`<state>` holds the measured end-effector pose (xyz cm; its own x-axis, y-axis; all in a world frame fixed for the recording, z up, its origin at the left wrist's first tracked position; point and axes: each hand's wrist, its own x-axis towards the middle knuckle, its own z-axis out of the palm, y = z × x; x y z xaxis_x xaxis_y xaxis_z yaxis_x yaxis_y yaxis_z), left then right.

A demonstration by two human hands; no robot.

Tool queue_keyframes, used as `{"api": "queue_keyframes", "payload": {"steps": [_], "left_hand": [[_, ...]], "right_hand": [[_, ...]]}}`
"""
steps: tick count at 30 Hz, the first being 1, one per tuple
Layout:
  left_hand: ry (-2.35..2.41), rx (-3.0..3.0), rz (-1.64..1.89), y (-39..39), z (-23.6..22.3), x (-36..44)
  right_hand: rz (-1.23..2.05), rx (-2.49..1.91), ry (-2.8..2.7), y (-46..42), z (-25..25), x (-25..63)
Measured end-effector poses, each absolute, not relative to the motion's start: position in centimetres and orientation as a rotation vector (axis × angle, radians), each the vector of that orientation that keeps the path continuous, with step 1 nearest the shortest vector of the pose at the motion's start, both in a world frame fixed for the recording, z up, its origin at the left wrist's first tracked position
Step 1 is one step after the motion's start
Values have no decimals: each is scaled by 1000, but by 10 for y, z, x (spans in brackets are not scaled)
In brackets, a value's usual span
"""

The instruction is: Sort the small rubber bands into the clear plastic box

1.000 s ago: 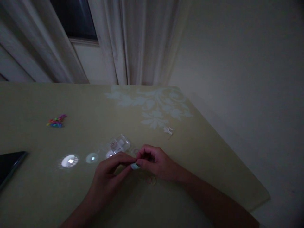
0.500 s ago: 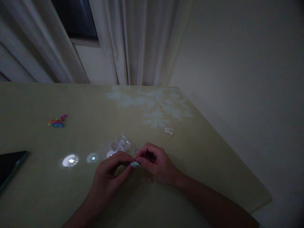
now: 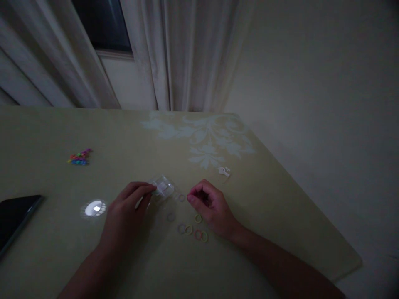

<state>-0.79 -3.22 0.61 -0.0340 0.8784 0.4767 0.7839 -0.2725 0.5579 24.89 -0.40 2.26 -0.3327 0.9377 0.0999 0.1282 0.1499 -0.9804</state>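
My left hand [image 3: 126,209] is closed in a pinch at the near left side of a clear plastic box [image 3: 165,187]. A speck of pale green shows at its fingertips, too small to name. Thumb and forefinger of my right hand [image 3: 213,209] are pressed together just above the table, right of the box; what they hold, if anything, is hidden. Between and below the hands lie several small rings: a yellow ring [image 3: 198,219], another yellow ring [image 3: 188,230], a pink ring [image 3: 198,235] and a greyish ring [image 3: 171,216]. A pale ring [image 3: 181,198] lies beside the box.
A pile of small colourful pieces [image 3: 79,158] lies on the table [image 3: 124,137] at the left. A dark flat device [image 3: 18,216] rests at the left edge. Small white pieces [image 3: 224,171] lie beyond my right hand. Curtains [image 3: 193,54] hang behind the table.
My hands have moved apart: the left went left and up to the box with the pale green piece, the right slightly up and right. More rings are uncovered.
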Motion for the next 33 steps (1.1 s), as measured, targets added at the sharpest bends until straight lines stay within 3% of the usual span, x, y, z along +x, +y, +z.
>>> {"api": "queue_keyframes", "payload": {"steps": [11, 17, 23, 33], "left_hand": [[1751, 2339, 1012, -37, -1, -9], [1553, 2462, 1015, -37, 3, -3], [1278, 2727, 611, -44, 5, 9], [1373, 2815, 537, -45, 2, 17]], "right_hand": [[1188, -1102, -1553, -1, 21, 250], [900, -1097, -1967, 0, 17, 252], [466, -1128, -2410, -6, 3, 249], [287, -1101, -2479, -4, -4, 248]]}}
